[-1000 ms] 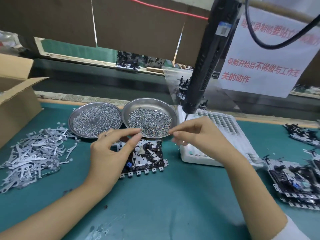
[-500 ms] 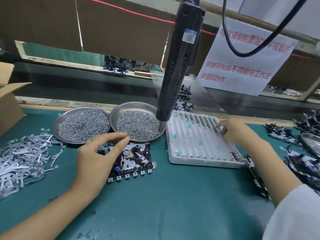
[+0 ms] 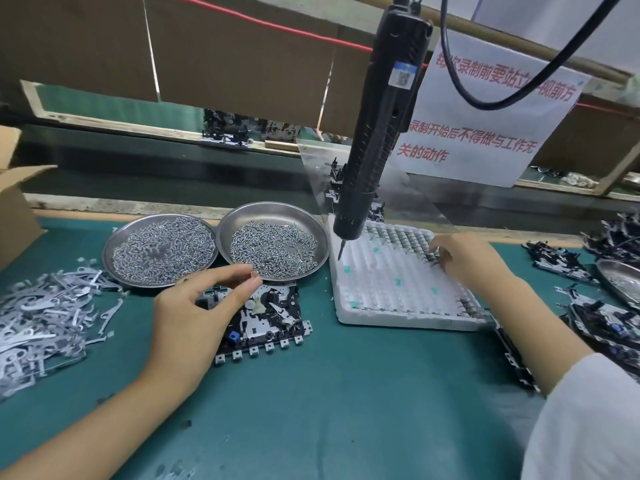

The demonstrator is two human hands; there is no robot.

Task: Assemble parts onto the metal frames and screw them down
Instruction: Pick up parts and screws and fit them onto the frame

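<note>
Right hand [image 3: 464,258] farther into foam tray [image 3: 388,289]

You are sitting at a factory assembly line station. An electric screwdriver [image 3: 377,133] hangs on its cable over your green-matted desk [image 3: 346,410], two steel dishes [image 3: 273,216] of loose screws stand side by side, and a heap of stamped metal levers [image 3: 45,313] lies to your left. A dark conveyor belt [image 3: 173,168] runs past behind the desk carrying more assemblies, and a printed notice [image 3: 485,116] with red characters hangs above it.
</note>
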